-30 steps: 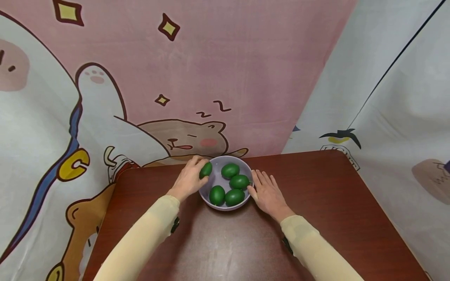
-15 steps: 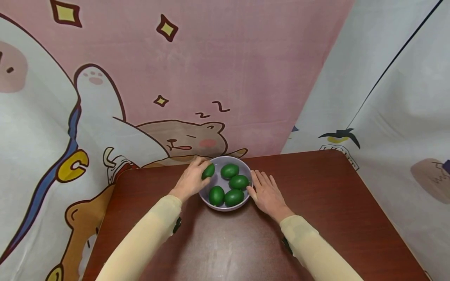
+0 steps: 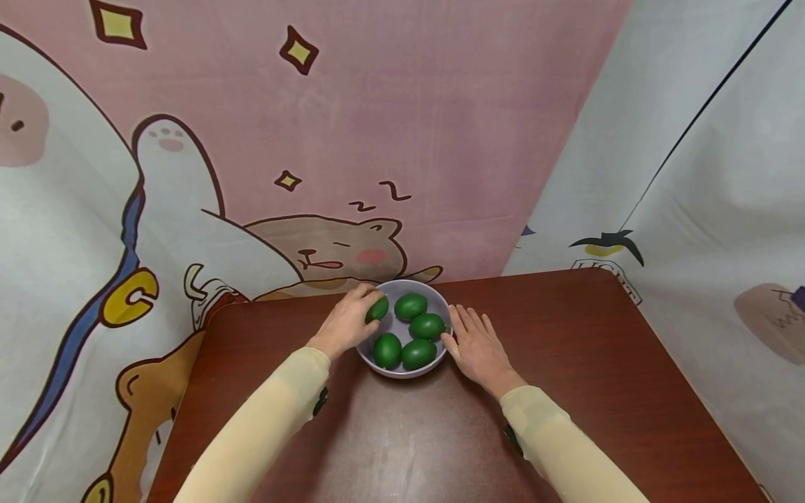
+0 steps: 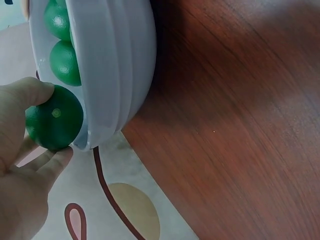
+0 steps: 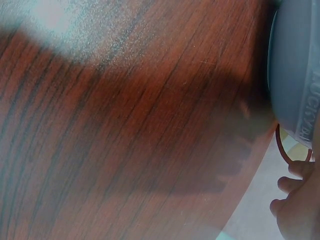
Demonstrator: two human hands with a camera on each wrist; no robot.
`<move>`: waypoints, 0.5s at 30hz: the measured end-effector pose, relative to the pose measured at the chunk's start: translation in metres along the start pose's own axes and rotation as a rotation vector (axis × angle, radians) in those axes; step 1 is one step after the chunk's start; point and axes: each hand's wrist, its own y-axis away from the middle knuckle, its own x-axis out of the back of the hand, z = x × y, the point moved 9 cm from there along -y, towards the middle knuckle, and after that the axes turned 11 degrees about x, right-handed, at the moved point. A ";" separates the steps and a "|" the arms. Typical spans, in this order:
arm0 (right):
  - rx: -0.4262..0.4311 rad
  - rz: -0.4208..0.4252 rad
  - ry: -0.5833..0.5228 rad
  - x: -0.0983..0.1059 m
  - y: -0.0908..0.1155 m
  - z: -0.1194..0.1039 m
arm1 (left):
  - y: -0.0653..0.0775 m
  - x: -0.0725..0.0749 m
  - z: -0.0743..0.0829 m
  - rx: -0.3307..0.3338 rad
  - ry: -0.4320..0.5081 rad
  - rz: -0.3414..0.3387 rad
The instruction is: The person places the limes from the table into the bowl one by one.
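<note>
A pale lavender bowl (image 3: 395,325) stands near the table's back edge, with several green limes (image 3: 411,307) inside. Thumb and fingers of my left hand (image 3: 347,321) pinch one lime (image 3: 379,309) at the bowl's left rim. The left wrist view shows this held lime (image 4: 56,119) close up, at the bowl's lip, with its underside hidden by the fingers. My right hand (image 3: 481,349) lies against the bowl's right side with its fingers straight. At the right wrist view's edge, only part of that hand (image 5: 297,200) shows beside the bowl (image 5: 292,70).
The reddish-brown wooden table (image 3: 566,363) extends to both sides and in front of the bowl. Behind it hangs a cloth backdrop (image 3: 440,140) printed with cartoon animals, close to the table's back edge.
My left hand has moved slightly right with the pinched lime, bringing it further in over the bowl. The right hand keeps its place at the bowl's side.
</note>
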 end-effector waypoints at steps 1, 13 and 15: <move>0.000 0.001 -0.002 0.000 0.000 0.000 | 0.000 -0.001 0.000 -0.003 0.000 -0.002; -0.003 -0.009 -0.008 -0.001 0.001 0.001 | -0.003 -0.012 0.003 0.010 -0.010 -0.085; -0.002 -0.005 -0.008 -0.001 0.001 0.001 | -0.003 -0.013 0.003 0.014 -0.010 -0.096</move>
